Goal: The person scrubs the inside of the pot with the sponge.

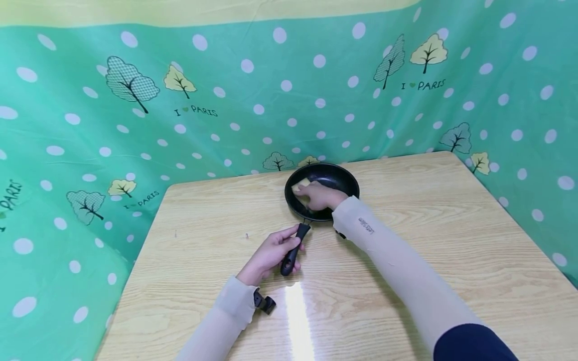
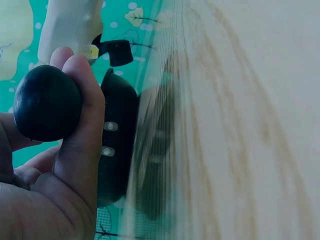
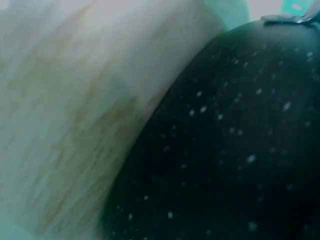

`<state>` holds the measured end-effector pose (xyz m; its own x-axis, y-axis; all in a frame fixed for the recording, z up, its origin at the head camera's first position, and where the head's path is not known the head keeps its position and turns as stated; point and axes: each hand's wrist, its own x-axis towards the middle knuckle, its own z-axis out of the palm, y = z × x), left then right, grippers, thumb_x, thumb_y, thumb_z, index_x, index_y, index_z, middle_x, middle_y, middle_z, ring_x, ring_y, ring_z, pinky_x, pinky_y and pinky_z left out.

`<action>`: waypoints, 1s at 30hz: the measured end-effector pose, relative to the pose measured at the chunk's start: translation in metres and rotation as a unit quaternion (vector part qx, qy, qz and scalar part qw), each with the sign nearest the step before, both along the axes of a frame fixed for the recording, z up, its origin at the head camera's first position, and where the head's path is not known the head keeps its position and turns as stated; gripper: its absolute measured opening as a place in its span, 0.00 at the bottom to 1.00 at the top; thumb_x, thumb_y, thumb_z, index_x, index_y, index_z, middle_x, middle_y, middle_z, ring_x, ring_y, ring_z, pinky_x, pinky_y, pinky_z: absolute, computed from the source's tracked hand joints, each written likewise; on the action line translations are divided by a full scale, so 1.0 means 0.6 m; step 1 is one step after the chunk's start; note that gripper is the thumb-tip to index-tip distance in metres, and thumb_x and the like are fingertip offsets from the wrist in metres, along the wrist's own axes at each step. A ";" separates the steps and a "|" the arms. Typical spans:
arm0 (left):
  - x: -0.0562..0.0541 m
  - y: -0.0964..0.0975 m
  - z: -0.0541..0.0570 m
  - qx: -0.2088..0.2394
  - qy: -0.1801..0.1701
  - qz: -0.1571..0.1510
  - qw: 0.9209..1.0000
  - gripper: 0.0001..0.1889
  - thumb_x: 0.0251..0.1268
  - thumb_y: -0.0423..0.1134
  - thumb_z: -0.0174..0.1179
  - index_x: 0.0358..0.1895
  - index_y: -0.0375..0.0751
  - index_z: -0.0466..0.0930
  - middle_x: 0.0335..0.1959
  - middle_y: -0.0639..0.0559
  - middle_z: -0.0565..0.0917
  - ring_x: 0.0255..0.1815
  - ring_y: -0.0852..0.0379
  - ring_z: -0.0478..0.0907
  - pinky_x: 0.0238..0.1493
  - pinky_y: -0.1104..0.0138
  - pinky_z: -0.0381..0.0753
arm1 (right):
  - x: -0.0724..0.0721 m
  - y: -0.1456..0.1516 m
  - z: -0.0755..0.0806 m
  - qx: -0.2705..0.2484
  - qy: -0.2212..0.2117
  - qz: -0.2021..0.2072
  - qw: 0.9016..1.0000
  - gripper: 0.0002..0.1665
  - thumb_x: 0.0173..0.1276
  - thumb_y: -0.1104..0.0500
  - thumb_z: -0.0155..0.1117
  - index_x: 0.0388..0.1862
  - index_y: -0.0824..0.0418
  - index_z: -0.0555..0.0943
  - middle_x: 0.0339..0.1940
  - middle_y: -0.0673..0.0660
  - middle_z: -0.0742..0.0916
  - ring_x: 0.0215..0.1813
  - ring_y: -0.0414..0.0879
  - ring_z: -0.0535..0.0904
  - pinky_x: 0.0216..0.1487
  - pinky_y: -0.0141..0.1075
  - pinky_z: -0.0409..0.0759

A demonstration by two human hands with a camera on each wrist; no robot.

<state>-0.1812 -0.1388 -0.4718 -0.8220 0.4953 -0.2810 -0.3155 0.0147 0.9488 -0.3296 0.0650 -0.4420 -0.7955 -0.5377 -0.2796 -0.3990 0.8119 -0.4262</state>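
Observation:
A black frying pan (image 1: 336,173) is near the far edge of the table, its handle (image 1: 290,260) pointing toward me. My left hand (image 1: 273,253) grips that handle, with the thumb on top; in the left wrist view, fingers (image 2: 82,95) curl around the round handle end (image 2: 47,102). Inside the pan, my right hand (image 1: 319,195) holds a pale yellow sponge (image 1: 301,184) against the left part of the inner surface. The right wrist view has only the pan's dark, white-speckled outer side (image 3: 225,135); the right hand and sponge are out of that view.
The wood-grain table (image 1: 212,220) carries a bright light reflection near the front. A green dotted curtain (image 1: 244,100) hangs behind and along both sides. A small black wrist camera (image 1: 265,302) sits on the left wrist.

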 end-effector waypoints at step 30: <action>0.005 0.003 0.007 -0.001 -0.009 0.004 1.000 0.31 0.88 0.34 0.45 0.86 0.39 0.48 0.55 0.31 0.79 0.25 0.54 0.87 0.30 0.65 0.90 | -0.018 0.077 0.000 0.017 0.004 -0.034 0.999 0.44 0.70 0.74 0.58 0.84 0.55 0.65 0.87 0.61 0.59 0.85 0.62 0.54 0.73 0.49 0.69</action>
